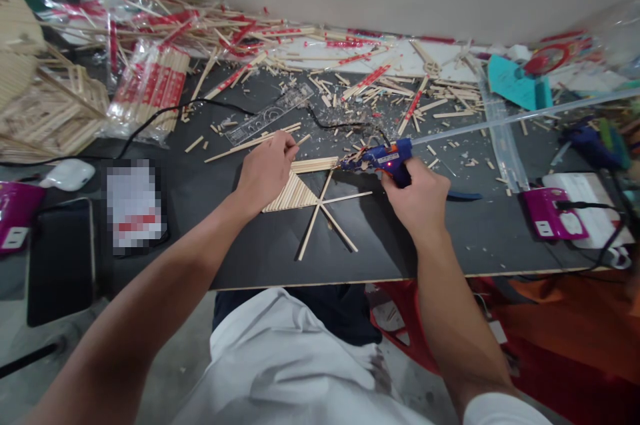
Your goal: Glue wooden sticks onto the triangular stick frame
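Note:
My right hand (417, 192) is wrapped round the handle of a blue glue gun (383, 157), its nozzle pointing left at the end of some pale sticks (315, 164). A long clear glue stick (460, 130) sticks out of its back. My left hand (270, 168) is closed, fingertips pinched by a thin wooden stick (303, 140) that pokes out to their right. Below lies a wheel-like frame of sticks (320, 202), with one wedge (291, 194) filled by parallel sticks, partly under my left hand. Bare spokes spread right and down.
Wrapped chopsticks (153, 88), a clear ruler (273, 112) and stick scraps lie behind. At left are a stick structure (55, 105), a white case (67, 174) and a phone (61, 262). A magenta device (553, 213) sits at right. A black cable (165, 108) crosses the table (370, 252).

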`<state>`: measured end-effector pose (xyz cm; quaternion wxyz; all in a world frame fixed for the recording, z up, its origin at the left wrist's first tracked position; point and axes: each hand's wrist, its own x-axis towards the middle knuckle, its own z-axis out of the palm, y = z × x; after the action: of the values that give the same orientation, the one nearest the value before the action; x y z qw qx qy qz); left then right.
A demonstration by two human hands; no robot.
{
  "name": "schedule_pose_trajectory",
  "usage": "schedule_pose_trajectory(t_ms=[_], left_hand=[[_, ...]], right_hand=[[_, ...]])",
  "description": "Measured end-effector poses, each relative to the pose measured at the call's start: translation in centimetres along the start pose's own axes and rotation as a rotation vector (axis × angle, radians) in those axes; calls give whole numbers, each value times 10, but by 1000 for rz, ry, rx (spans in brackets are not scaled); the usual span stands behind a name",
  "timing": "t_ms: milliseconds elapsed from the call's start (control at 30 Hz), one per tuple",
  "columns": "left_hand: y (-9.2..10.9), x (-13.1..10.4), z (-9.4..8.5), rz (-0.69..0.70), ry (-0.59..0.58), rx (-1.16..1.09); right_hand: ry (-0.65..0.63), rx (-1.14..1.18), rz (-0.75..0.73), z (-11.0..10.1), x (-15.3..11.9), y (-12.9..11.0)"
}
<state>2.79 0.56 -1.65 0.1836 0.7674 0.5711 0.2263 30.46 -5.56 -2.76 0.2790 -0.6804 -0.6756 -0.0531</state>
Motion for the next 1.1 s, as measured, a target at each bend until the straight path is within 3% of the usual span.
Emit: schedule_pose_trajectory(t_ms=[533, 700, 833, 933, 1100], left_hand=[[0, 0, 0, 8, -13, 41], [0, -2, -5, 161, 32, 156], [2, -5, -10, 283, 48, 191], [5, -7, -11, 340, 12, 201], [3, -10, -12, 406, -32, 127]], right_hand=[[25, -51, 69, 0, 1, 10], [77, -80, 110, 8, 5, 17], [36, -121, 111, -1, 12, 5], [17, -48, -12, -15, 23, -22], [-261, 312, -387, -18, 46, -72]])
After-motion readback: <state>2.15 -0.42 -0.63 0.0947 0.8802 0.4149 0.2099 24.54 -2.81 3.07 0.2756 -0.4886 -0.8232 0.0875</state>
